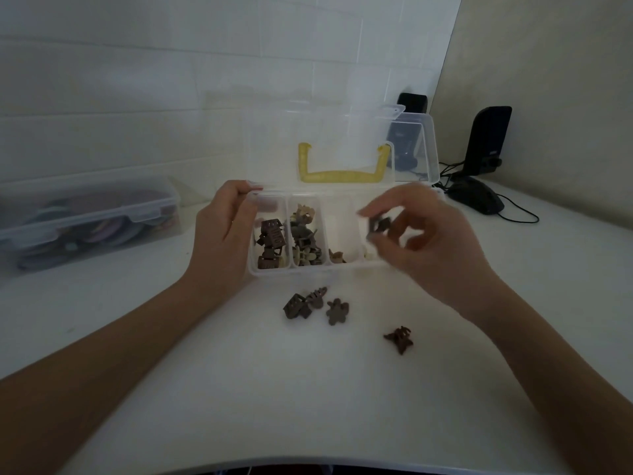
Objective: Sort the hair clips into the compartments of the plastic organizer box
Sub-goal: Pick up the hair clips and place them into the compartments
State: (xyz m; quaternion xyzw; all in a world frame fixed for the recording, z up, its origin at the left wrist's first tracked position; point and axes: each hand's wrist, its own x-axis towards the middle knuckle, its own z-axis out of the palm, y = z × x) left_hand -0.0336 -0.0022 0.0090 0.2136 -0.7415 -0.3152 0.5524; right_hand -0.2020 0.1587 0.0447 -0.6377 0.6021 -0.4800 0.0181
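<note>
Both forearms are bare up to the frame's edge, with no sleeve showing. The left hand (224,231) and right hand (424,241) carry short, pale fingernails, slightly blurred.

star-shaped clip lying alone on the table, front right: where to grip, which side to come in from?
Pinch the star-shaped clip from straight above, fingertips on two opposite edges of its raised middle. It lies apart from the other loose clips, with bare table all round. The thin points probably give poor purchase. The right hand is nearer but already pinches a dark clip.
</note>
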